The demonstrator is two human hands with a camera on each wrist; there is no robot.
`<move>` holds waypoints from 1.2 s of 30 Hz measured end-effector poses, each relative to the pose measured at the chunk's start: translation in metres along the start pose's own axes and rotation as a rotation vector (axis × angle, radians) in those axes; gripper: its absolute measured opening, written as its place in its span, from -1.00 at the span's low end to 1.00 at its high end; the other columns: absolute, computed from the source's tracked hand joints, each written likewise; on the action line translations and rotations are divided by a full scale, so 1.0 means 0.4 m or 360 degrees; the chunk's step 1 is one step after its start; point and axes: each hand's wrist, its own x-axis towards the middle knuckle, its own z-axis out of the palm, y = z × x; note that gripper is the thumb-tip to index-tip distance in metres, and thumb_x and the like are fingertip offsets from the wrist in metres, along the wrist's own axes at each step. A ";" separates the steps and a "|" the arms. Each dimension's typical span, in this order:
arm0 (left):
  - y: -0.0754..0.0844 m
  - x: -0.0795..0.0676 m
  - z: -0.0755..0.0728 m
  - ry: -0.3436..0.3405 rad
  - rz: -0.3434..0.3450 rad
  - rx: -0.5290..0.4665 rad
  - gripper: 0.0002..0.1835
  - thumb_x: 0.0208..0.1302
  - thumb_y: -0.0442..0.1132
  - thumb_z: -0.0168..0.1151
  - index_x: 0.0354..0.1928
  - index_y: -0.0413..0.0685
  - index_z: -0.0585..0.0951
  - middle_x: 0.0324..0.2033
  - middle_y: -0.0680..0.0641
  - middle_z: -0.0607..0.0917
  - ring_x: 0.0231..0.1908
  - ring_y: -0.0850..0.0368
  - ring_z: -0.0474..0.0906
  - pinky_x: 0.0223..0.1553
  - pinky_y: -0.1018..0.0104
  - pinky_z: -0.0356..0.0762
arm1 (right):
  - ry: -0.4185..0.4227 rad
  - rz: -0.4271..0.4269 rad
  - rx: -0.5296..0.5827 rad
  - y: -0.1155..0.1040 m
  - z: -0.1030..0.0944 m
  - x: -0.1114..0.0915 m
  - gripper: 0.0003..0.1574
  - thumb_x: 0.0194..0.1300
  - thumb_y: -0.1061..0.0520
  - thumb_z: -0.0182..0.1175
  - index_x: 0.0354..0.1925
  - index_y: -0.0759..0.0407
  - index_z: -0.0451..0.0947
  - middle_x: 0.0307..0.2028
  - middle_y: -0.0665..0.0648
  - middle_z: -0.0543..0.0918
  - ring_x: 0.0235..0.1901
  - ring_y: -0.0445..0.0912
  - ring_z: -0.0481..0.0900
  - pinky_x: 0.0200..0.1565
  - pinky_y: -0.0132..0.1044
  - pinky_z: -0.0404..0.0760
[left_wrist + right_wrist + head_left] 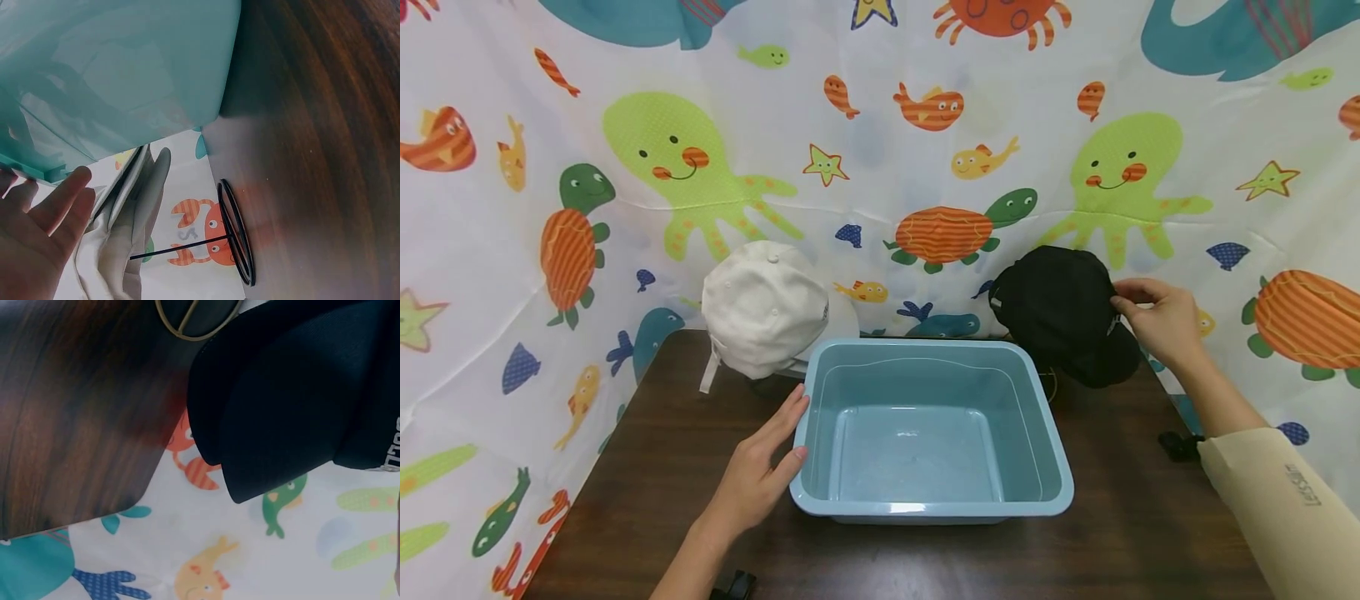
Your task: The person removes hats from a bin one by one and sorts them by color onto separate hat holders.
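Observation:
A light blue plastic basin sits in the middle of the dark wooden table, with nothing in it. My left hand lies at its left rim, fingers stretched along the edge and thumb at the outside. Behind the basin on the right, a black baseball cap hangs on a stand, its brim to the right. My right hand pinches the cap's side between thumb and fingers, near the brim. Behind the left hand, a white cap rests on another stand, strap hanging down.
The white cap's stand has a black wire ring base; the black cap's stand shows a gold wire ring base. A white curtain printed with sea animals hangs behind the table.

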 end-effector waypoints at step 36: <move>-0.030 0.004 -0.112 0.0107 0.0043 0.0400 -0.29 0.31 -0.22 0.34 0.51 -0.18 0.43 0.50 -0.18 0.41 0.48 -0.14 0.34 0.51 0.50 -0.05 | 0.0083 -0.0242 0.0037 -0.012 -0.013 -0.183 -0.43 0.35 0.18 0.42 0.30 0.20 0.62 0.17 0.19 0.71 0.05 -0.56 0.49 0.03 -0.77 0.31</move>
